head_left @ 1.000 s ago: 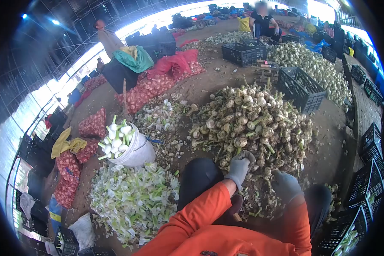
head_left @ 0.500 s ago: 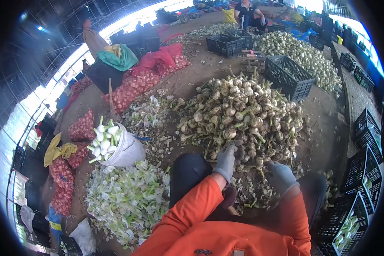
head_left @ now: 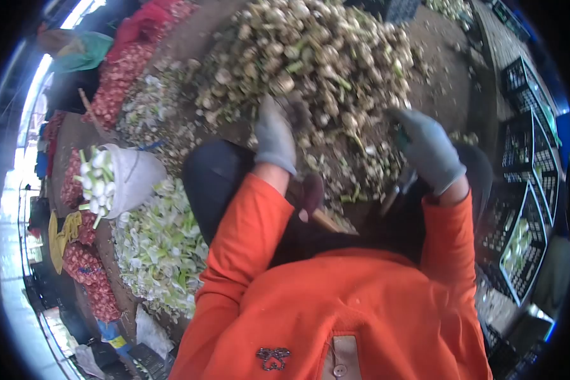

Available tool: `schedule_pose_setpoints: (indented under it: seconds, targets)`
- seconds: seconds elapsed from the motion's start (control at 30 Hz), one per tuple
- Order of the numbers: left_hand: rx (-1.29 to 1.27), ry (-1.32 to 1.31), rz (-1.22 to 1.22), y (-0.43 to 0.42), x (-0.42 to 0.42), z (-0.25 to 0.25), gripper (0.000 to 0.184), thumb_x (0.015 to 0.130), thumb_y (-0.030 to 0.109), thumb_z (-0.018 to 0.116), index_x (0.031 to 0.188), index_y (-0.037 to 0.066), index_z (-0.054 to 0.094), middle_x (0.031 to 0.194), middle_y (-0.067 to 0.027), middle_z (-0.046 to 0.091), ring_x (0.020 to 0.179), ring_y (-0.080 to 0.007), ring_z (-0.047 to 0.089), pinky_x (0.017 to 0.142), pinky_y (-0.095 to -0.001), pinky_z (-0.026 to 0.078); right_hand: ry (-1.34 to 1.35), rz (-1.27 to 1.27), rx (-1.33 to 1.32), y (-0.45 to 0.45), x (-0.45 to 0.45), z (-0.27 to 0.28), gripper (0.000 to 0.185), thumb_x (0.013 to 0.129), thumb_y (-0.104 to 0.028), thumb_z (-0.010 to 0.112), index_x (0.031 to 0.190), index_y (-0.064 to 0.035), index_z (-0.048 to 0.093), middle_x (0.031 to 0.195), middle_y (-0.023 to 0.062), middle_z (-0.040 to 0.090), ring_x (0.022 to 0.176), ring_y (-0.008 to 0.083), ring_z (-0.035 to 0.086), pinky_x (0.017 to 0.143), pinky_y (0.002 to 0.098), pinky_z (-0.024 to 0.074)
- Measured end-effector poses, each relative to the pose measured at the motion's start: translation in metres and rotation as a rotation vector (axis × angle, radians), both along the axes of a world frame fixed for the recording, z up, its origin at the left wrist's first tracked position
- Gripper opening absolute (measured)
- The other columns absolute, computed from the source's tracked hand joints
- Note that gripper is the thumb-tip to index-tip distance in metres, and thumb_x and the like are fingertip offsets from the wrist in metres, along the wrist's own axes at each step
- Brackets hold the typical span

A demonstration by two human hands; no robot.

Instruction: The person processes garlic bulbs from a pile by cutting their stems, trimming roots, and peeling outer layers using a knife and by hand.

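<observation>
Fisheye view with black corners and edges curved by distortion; daylight glares at upper left, the center is evenly lit with soft shadows, and the gloves are slightly blurred.

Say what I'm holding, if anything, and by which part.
That cannot be told: the left hand blurs at the bulb pile, and the right hand shows no clear grip.

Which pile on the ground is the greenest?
The leafy heap below and right of the white bucket: it is full of pale green pieces, while the big garlic pile is mostly brown and cream.
</observation>
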State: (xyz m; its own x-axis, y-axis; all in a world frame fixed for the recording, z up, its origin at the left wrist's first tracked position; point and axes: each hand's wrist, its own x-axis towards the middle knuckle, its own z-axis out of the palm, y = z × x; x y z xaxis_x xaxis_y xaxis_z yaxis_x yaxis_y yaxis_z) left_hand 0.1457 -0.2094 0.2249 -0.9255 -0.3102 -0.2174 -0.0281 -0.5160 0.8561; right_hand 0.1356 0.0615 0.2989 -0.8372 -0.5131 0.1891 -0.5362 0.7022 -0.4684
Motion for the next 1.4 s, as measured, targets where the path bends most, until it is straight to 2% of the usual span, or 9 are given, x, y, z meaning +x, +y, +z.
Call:
schedule_pose_setpoints:
  seconds: [0.27,0.37,0.43,0.8,0.87,0.9,1.03,1.27,1.4]
  targets:
    - [-0.109,-0.052,0.011,-0.001,-0.006,-0.010,0.033,0.088,0.016,0.043,0.115,0.002,0.057,0.094,-0.0076,0.063,0.077,-0.0168,0.062,0.071,-0.0331,0.054,-0.140,-0.098,-0.130,0.032,0.027,0.030,0.029,0.088,-0.008,0.060,0.117,-0.0061,0.060,0.101,0.0167,0.066,0.093,0.0352,0.063,0.081,0.0386,0.0499]
    - [-0.153,-0.076,-0.023,0.002,-0.005,-0.011,0.034,0.082,0.002,0.046,0.114,0.003,0.056,0.094,-0.0070,0.062,0.077,-0.0160,0.062,0.070,-0.0328,0.055,-0.166,-0.138,-0.091,0.048,0.039,0.022,0.032,0.091,-0.007,0.059,0.123,-0.0048,0.060,0.106,0.0126,0.067,0.095,0.0197,0.065,0.084,0.0312,0.0494]
    - [-0.158,-0.114,-0.040,0.006,-0.008,-0.014,0.035,0.081,-0.001,0.046,0.114,0.003,0.056,0.095,-0.0065,0.062,0.077,-0.0161,0.063,0.070,-0.0316,0.056,-0.180,-0.197,-0.119,0.053,0.042,0.018,0.032,0.091,-0.006,0.059,0.123,-0.0047,0.060,0.106,0.0127,0.067,0.096,0.0199,0.065,0.084,0.0307,0.0491]
    - [-0.248,-0.251,-0.241,0.061,-0.024,-0.015,0.026,0.084,0.010,0.058,0.109,0.004,0.061,0.092,-0.0059,0.063,0.076,-0.0134,0.062,0.065,-0.0272,0.053,-0.162,-0.266,-0.206,0.079,0.063,0.022,0.030,0.087,-0.001,0.057,0.117,-0.0011,0.060,0.099,0.0191,0.064,0.088,0.0327,0.065,0.077,0.0358,0.0498]
    - [-0.430,-0.139,-0.318,0.052,-0.034,-0.064,0.032,0.084,0.016,0.060,0.114,0.005,0.063,0.092,-0.0046,0.064,0.081,-0.0147,0.062,0.075,-0.0282,0.051,-0.128,-0.220,-0.183,0.086,0.066,0.017,0.032,0.085,0.001,0.057,0.117,-0.0012,0.060,0.099,0.0193,0.064,0.089,0.0343,0.064,0.077,0.0366,0.0496]
    - [-0.487,-0.167,-0.290,0.063,-0.028,-0.040,0.032,0.085,0.015,0.060,0.115,0.006,0.063,0.097,-0.0035,0.065,0.088,-0.0148,0.061,0.082,-0.0287,0.049,-0.157,-0.209,-0.185,0.086,0.066,0.017,0.033,0.083,0.001,0.057,0.115,-0.0008,0.061,0.098,0.0194,0.065,0.088,0.0350,0.064,0.077,0.0377,0.0493]
    - [-0.208,-0.240,-0.269,0.073,-0.043,-0.059,0.023,0.087,0.009,0.059,0.109,0.007,0.063,0.086,0.0007,0.066,0.073,-0.0097,0.060,0.063,-0.0245,0.049,-0.050,-0.147,-0.221,0.083,0.065,0.024,0.034,0.078,-0.002,0.058,0.111,0.0000,0.061,0.090,0.0193,0.064,0.084,0.0376,0.062,0.074,0.0409,0.0482]
    - [-0.309,-0.322,-0.373,0.084,-0.031,-0.034,0.028,0.090,0.023,0.062,0.116,0.012,0.064,0.097,-0.0014,0.067,0.082,-0.0119,0.063,0.067,-0.0265,0.050,-0.059,-0.195,-0.228,0.082,0.074,0.032,0.027,0.076,-0.001,0.057,0.102,-0.0004,0.062,0.084,0.0197,0.064,0.077,0.0395,0.061,0.068,0.0445,0.0484]
    - [-0.311,-0.186,-0.386,0.054,-0.033,-0.065,0.017,0.088,0.009,0.061,0.104,0.010,0.066,0.085,-0.0004,0.066,0.069,-0.0079,0.060,0.060,-0.0235,0.049,-0.076,-0.183,-0.223,0.084,0.073,0.011,0.028,0.075,0.001,0.057,0.103,-0.0016,0.061,0.084,0.0209,0.063,0.077,0.0405,0.061,0.068,0.0441,0.0482]
